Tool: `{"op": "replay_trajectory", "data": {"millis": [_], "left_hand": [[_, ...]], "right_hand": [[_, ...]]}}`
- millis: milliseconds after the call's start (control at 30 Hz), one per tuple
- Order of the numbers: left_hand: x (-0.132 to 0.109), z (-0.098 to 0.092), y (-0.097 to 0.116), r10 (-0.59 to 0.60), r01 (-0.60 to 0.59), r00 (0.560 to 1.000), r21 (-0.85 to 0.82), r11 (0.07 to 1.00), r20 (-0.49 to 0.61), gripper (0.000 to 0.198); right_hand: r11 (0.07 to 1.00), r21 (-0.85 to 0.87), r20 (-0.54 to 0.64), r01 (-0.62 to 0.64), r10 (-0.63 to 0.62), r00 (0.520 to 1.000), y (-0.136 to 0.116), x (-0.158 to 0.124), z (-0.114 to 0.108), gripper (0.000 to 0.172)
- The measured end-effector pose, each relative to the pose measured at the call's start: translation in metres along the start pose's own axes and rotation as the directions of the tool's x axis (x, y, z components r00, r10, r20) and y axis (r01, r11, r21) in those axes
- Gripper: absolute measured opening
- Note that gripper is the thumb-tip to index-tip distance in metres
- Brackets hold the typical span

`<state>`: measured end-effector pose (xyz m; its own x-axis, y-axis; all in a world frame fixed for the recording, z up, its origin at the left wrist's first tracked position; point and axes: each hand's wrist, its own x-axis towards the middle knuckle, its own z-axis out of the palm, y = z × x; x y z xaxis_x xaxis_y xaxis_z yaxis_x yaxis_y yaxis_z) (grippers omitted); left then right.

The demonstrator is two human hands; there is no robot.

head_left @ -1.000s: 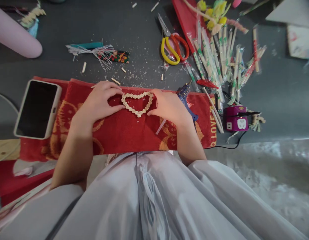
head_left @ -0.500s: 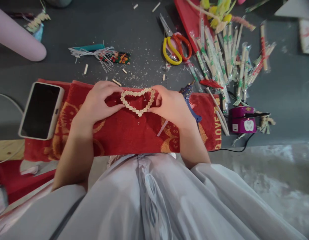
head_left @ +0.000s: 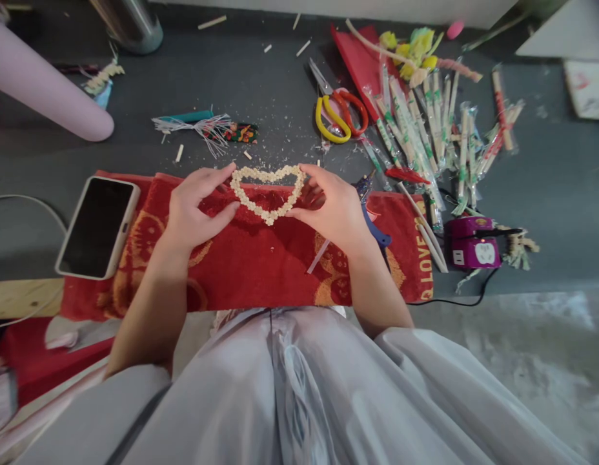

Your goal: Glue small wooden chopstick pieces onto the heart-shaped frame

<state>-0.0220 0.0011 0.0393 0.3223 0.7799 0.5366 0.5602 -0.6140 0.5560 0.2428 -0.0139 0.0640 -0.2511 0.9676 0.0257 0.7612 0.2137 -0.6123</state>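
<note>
A pale heart-shaped frame [head_left: 269, 216], built of small beige pieces, hangs between my hands with its point toward me. My left hand [head_left: 195, 200] pinches its left side between thumb and fingers. On the right side, the thumb and fingertips of my right hand [head_left: 335, 206] grip it the same way. Below lies a folded red towel [head_left: 261, 278] with orange patterns. A blue glue gun [head_left: 374, 226], partly hidden behind my right hand, rests on the towel with a translucent glue stick [head_left: 319, 255] showing at its back.
Scissors [head_left: 335, 119] with yellow and red handles lie beyond my hands. Several wrapped chopsticks [head_left: 416, 123] spread at the right, near a purple box [head_left: 472, 242] with a cord. A phone [head_left: 99, 226] rests on the towel's left end. Wood bits litter the grey table [head_left: 275, 84].
The heart frame looks slightly larger and nearer, lifted a little between my hands. My view has shifted, showing more of the table's far side.
</note>
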Motion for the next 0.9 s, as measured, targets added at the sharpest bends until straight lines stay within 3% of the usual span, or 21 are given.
{"op": "replay_trajectory", "data": {"millis": [167,500,633,800,900], "left_hand": [[-0.0008,0.0008,-0.0018,-0.020,0.020,1.000,0.016,1.000,-0.010,0.061],[-0.0019,0.0015,-0.0018,-0.081,0.084,0.996,0.088,0.993,-0.041,0.055],[-0.0022,0.0015,-0.0020,-0.069,0.072,0.997,0.081,0.994,-0.041,0.055],[-0.0018,0.0010,-0.0028,0.036,-0.034,0.997,0.023,0.999,-0.070,0.057],[-0.0015,0.0009,-0.0022,-0.030,0.033,0.998,0.070,0.997,-0.050,0.055]], "right_hand": [[0.999,0.022,-0.005,0.029,-0.029,1.000,0.0012,0.0002,0.0022,0.070],[0.995,0.097,-0.052,0.037,-0.032,0.998,0.0045,-0.0003,0.0077,0.072],[0.991,0.121,-0.056,0.054,-0.047,0.997,0.0048,-0.0003,0.0081,0.070],[0.988,0.136,-0.074,0.076,-0.066,0.995,0.0053,-0.0001,0.0086,0.067],[0.987,0.131,-0.074,0.091,-0.082,0.994,0.0055,-0.0002,0.0089,0.067]]}}
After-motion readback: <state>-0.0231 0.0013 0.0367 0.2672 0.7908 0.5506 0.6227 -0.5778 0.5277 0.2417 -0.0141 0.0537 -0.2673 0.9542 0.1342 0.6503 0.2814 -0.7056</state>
